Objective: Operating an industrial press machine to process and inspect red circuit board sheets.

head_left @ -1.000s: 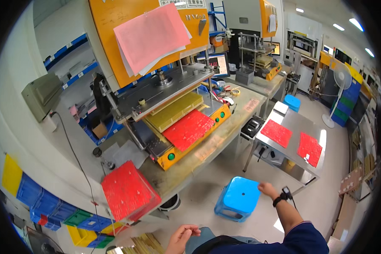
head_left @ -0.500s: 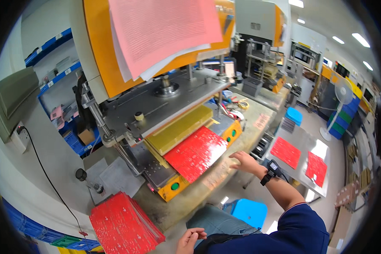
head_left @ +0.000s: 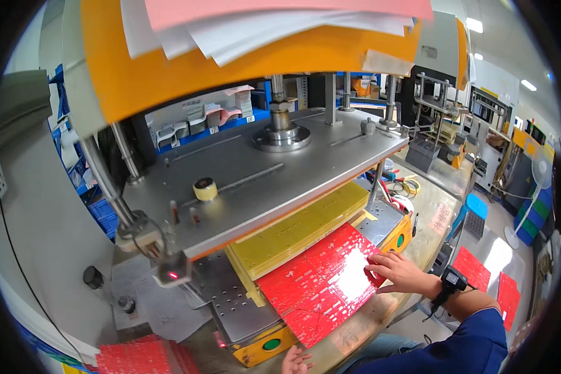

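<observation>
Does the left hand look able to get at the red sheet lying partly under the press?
Probably yes: the left hand is just below the nearest corner of the red sheet, and nothing visible blocks the short gap.

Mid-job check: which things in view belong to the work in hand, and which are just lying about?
Likely part of the work:
red patterned panel, right grip at its edge
yellow-green plate stack
orange-fronted press

Likely just about:
loose papers at left
blue stool
white fan
</observation>
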A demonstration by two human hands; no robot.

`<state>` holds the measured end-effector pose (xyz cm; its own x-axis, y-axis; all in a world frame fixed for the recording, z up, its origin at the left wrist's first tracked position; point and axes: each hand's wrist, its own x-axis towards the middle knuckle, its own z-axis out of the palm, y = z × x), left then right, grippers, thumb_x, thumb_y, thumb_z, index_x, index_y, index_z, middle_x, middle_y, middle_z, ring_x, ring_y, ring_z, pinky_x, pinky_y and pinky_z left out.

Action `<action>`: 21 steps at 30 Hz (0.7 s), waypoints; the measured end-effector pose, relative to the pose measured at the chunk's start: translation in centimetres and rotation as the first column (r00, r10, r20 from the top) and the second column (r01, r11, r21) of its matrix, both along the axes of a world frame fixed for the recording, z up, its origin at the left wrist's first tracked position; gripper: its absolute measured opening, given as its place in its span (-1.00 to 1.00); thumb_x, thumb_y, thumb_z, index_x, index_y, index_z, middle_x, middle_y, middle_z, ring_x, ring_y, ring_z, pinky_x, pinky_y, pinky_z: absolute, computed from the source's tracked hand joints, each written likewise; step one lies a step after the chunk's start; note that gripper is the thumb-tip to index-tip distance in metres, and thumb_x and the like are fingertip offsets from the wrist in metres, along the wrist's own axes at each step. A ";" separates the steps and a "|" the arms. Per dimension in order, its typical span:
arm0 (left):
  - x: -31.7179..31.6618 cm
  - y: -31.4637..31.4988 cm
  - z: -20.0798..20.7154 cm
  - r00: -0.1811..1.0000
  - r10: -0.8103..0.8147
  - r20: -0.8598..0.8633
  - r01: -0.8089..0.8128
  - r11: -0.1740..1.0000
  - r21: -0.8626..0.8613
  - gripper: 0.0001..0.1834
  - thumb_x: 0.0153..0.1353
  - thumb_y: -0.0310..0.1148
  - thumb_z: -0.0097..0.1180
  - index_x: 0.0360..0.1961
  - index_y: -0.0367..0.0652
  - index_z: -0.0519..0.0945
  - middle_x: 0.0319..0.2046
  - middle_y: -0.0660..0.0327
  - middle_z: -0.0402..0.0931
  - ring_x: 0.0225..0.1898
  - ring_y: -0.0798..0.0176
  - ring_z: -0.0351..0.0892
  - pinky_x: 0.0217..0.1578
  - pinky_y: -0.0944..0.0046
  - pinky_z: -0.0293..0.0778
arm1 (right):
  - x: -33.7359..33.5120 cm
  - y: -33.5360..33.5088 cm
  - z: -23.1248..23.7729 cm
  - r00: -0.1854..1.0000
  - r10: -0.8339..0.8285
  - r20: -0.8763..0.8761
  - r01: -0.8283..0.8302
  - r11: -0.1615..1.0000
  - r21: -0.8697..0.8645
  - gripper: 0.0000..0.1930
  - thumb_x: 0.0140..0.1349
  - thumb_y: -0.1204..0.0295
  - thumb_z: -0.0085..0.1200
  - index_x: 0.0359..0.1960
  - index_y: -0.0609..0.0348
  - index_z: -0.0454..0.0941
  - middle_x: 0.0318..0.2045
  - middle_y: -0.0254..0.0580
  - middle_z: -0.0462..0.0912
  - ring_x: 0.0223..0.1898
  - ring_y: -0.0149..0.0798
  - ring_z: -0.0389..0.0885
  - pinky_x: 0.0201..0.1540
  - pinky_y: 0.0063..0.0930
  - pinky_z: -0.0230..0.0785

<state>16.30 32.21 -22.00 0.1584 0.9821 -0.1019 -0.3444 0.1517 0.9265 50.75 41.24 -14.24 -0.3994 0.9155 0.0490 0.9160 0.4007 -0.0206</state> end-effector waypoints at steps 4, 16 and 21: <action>1.9 0.5 -0.9 0.999 0.006 0.042 -0.009 0.997 0.070 -0.46 0.32 -0.23 -0.09 0.25 -0.26 0.21 0.09 0.17 0.33 0.04 0.26 0.37 0.00 0.27 0.32 | 0.6 0.4 -1.7 0.993 0.078 -0.090 -0.064 0.987 0.144 -0.29 -0.09 0.23 0.29 0.17 -0.03 0.30 0.18 -0.11 0.30 0.19 -0.05 0.26 0.19 -0.17 0.12; 4.6 2.4 0.1 0.921 0.339 0.192 -0.354 0.934 0.046 -0.73 0.22 -0.43 0.05 -0.05 -0.23 0.43 -0.20 0.24 0.51 -0.29 0.39 0.46 -0.32 0.37 0.37 | 4.1 0.1 -3.0 0.851 0.390 -0.352 -0.231 0.880 0.416 -0.52 -0.06 0.32 0.23 -0.03 0.08 0.48 0.02 -0.19 0.48 0.08 -0.07 0.40 0.08 -0.26 0.30; 6.7 0.7 2.1 0.900 0.390 0.194 -0.395 0.918 -0.011 -0.66 0.24 -0.51 -0.03 0.06 -0.30 0.40 -0.12 0.18 0.51 -0.21 0.37 0.50 -0.21 0.37 0.43 | 5.1 -0.5 -3.3 0.809 0.434 -0.397 -0.218 0.848 0.483 -0.57 -0.05 0.33 0.23 -0.07 0.05 0.52 -0.01 -0.19 0.51 0.09 -0.07 0.42 0.07 -0.26 0.32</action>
<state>22.97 32.86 -19.90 -0.2272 0.9705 -0.0805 -0.5389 -0.0564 0.8405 55.90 40.69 -17.49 -0.4957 0.5883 0.6389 0.6427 0.7433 -0.1858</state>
